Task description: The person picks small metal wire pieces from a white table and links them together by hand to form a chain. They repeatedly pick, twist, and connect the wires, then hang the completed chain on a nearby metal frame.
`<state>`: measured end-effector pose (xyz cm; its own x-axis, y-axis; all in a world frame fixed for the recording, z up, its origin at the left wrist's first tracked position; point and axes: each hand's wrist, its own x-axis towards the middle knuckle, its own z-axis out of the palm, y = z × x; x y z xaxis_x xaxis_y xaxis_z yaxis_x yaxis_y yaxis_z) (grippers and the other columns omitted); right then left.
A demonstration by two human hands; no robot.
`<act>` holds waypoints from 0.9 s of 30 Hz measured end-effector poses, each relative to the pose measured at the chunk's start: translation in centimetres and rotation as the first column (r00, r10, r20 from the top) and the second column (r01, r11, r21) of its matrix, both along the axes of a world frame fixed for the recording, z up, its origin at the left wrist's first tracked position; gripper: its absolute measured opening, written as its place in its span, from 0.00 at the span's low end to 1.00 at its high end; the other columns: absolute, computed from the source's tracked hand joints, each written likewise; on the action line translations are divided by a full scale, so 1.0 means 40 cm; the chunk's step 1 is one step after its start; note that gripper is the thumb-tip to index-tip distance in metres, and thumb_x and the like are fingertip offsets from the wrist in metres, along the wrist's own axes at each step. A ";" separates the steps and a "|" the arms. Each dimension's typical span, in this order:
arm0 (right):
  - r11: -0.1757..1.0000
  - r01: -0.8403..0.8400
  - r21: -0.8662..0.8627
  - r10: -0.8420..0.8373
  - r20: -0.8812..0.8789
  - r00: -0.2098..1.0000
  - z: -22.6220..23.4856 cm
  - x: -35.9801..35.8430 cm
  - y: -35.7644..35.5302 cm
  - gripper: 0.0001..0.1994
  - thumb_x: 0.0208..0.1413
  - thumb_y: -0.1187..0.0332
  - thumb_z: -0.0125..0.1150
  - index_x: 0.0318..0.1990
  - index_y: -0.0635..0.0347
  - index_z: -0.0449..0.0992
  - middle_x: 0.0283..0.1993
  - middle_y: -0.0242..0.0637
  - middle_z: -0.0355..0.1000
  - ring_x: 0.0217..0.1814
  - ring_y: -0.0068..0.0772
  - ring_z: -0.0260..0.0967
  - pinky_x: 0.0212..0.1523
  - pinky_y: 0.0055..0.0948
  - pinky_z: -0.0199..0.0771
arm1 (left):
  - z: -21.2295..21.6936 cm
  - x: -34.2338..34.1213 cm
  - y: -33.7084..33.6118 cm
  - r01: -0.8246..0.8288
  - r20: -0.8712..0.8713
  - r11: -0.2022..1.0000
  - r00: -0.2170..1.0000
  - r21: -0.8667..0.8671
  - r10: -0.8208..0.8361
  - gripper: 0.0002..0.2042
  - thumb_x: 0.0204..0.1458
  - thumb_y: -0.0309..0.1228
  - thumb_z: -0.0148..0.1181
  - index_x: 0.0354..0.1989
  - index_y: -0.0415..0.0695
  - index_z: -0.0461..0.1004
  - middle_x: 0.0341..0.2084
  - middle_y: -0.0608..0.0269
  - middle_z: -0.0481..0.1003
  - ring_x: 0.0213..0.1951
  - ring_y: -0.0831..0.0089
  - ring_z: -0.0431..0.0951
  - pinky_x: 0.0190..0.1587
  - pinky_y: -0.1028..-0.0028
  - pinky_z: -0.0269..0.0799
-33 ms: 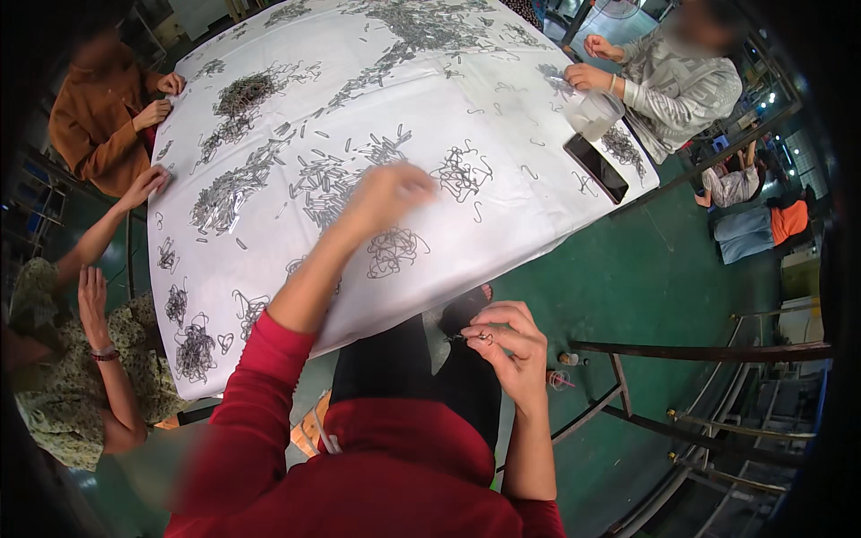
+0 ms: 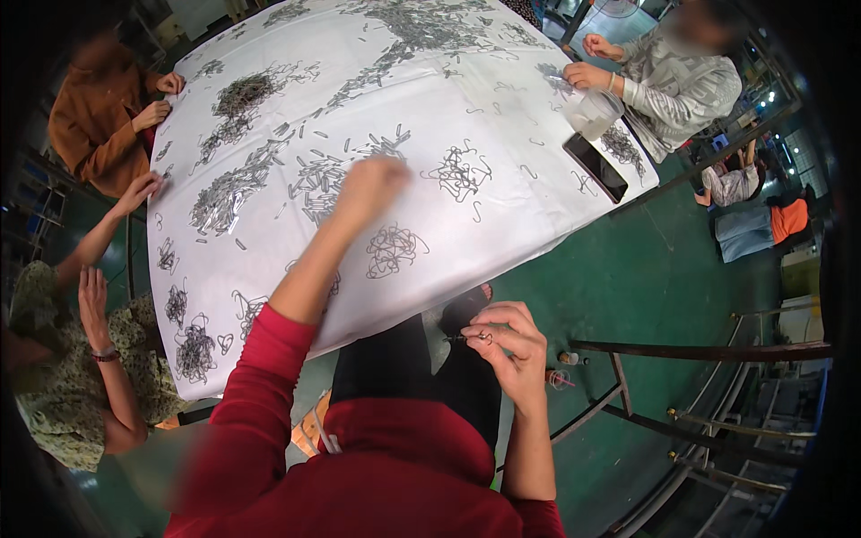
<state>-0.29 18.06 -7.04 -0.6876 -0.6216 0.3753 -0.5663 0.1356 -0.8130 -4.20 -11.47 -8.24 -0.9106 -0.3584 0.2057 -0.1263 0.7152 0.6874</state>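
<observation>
My left hand (image 2: 372, 186) reaches out over the white-covered table, its fingers smeared by motion, so what it holds cannot be made out. It is over the right side of a pile of small grey metal clips (image 2: 318, 184). A heap of bent wire hooks (image 2: 459, 172) lies just right of it, and another bunch of hooks (image 2: 395, 251) lies nearer me. Off the table's front edge, above my lap, my right hand (image 2: 513, 350) is closed in a pinch. Small dark wire hooks (image 2: 457, 338) stick out at its fingertips.
More clips (image 2: 233, 193) and hook heaps (image 2: 195, 351) cover the table (image 2: 502, 242). A black phone (image 2: 595, 168) and a clear plastic container (image 2: 594, 115) sit at the right corner. Other people's hands (image 2: 152, 115) work along the left and right edges. Metal rails (image 2: 700, 351) stand right.
My left hand has shifted a little to the left, away from the right-hand hook heap and over the clips. My right hand stays where it was.
</observation>
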 end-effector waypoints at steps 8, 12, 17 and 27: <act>0.999 0.046 0.006 -0.045 -0.051 0.998 -0.014 -0.016 -0.008 0.06 0.43 0.70 0.68 0.31 0.57 0.83 0.35 0.32 0.73 0.41 0.35 0.68 0.43 0.31 0.66 | -0.184 -0.092 -0.096 -0.276 0.106 0.911 0.941 -0.307 0.320 0.06 0.44 0.30 0.62 0.29 0.42 0.79 0.26 0.53 0.79 0.33 0.56 0.79 0.38 0.63 0.74; 0.997 0.071 0.021 -0.070 -0.067 0.995 -0.017 -0.022 -0.003 0.06 0.44 0.70 0.67 0.31 0.57 0.83 0.35 0.32 0.73 0.41 0.34 0.68 0.44 0.32 0.65 | -0.188 -0.100 -0.106 -0.267 0.156 0.928 0.937 -0.261 0.313 0.04 0.44 0.27 0.61 0.29 0.42 0.77 0.26 0.52 0.78 0.34 0.55 0.79 0.38 0.62 0.73; 0.990 0.137 0.019 -0.134 -0.108 0.985 -0.029 -0.021 -0.009 0.05 0.46 0.68 0.67 0.30 0.56 0.82 0.35 0.30 0.73 0.41 0.32 0.68 0.47 0.33 0.62 | -0.149 -0.065 -0.060 -0.148 0.058 0.964 0.985 -0.221 0.164 0.06 0.46 0.24 0.60 0.34 0.41 0.76 0.28 0.56 0.78 0.33 0.63 0.78 0.39 0.67 0.73; 0.972 0.231 0.030 -0.225 -0.133 0.965 -0.027 0.001 -0.020 0.05 0.46 0.68 0.67 0.30 0.57 0.81 0.35 0.29 0.73 0.40 0.34 0.67 0.48 0.35 0.60 | 0.104 0.227 0.250 0.390 -0.163 0.710 0.915 0.586 -0.368 0.03 0.51 0.21 0.61 0.34 0.41 0.77 0.30 0.69 0.77 0.33 0.82 0.74 0.33 0.81 0.67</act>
